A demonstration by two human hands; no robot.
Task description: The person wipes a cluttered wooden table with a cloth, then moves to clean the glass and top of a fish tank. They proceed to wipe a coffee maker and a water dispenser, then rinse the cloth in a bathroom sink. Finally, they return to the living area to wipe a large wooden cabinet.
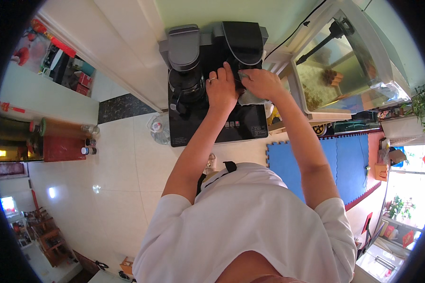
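— Hands?
— Left hand [220,89] lies flat, fingers spread, on the black tea machine [212,80] at twelve o'clock; right hand [261,84] pinches a pale cloth [251,98] beside it.
— Surroundings?
— Glossy tiled floor [123,174]; fish tank [344,61] at two o'clock; blue mat [344,160] at three.

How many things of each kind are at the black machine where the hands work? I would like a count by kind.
Hands on the machine: 2, left hand and right hand
Black tea machine: 1
Dark kettle: 1
White cloth: 1
Ring on the left hand: 1
Total: 6
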